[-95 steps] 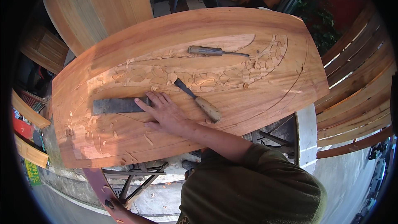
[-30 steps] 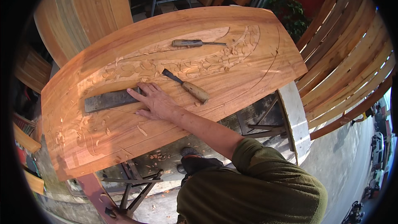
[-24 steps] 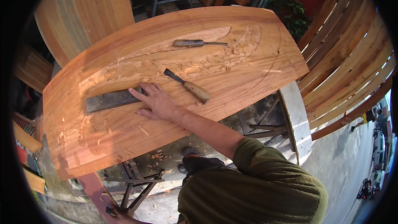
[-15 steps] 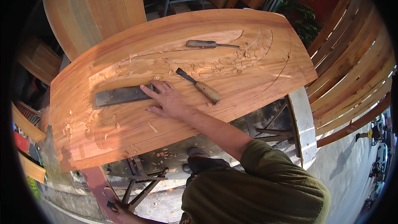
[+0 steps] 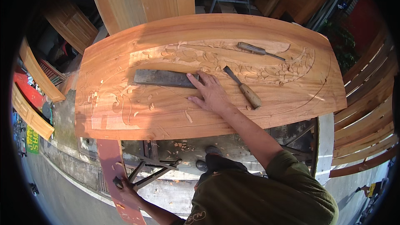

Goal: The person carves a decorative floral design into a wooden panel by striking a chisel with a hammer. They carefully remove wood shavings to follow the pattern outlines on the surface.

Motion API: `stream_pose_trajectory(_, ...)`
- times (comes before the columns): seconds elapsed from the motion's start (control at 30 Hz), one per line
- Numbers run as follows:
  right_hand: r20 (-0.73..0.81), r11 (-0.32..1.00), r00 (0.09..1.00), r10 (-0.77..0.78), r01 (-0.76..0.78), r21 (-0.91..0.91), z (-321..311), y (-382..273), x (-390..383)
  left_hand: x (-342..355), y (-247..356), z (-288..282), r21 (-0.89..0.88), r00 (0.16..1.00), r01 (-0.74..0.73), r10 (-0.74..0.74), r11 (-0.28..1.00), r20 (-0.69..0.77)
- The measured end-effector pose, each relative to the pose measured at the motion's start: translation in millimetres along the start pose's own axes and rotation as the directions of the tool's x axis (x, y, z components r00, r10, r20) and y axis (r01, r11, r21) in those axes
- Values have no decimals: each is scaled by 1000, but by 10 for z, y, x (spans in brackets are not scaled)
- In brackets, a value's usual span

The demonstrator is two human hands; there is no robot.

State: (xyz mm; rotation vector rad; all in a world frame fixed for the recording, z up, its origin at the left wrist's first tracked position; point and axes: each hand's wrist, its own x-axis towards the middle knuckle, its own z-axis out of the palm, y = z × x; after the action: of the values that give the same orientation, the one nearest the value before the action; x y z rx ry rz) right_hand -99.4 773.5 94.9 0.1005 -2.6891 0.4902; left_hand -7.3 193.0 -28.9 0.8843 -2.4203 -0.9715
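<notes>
A large carved wooden panel [image 5: 162, 131] with one curved edge lies before me. My right hand [image 5: 212, 93] rests on it with the fingers spread. Its index finger lies over the right end of a dark rectangular block [image 5: 162, 78], while the thumb is apart from the block. To the right of that hand is a broad chisel with a wooden handle [image 5: 250, 96]. Farther back lies a narrow chisel [image 5: 252, 48]. At the lower left my left hand [image 5: 128, 192] is closed on a small dark object [image 5: 118, 182], over a reddish board [image 5: 109, 154]; its kind is unclear.
Wood chips [image 5: 188, 116] are scattered on the panel. Dark trestle legs [image 5: 154, 175] stand below it, near my shoes [image 5: 201, 165]. A tall wooden panel [image 5: 146, 0] rises behind, and slatted boards [image 5: 366, 112] stand at the right.
The whole view has turned and shifted: the panel now appears farther right and more level, and more of my left forearm shows. Both hands keep about the same places on their surfaces.
</notes>
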Motion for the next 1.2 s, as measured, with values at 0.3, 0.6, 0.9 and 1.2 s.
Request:
stream_pose_trajectory(0.3, 28, 998, 999, 41, -39, -54, -24, -57, 13, -75, 113, 20, -41, 996, 70, -72, 997, -45)
stream_pose_trajectory(0.6, 48, 998, 998, 49, -47, -42, 14, -80, 42, -129, 250, -62, -31, 993, -9, 5, 999, -121)
stream_pose_trajectory(0.9, 25, 998, 999, 38, -37, -59, 42, -104, 50, -108, 165, -45, -74, 992, 40, -49, 996, -116)
stream_pose_trajectory(1.2, 22, 995, 998, 53, -51, -88, 50, -60, 25, -172, 380, -65, -44, 989, 109, -113, 993, -100)
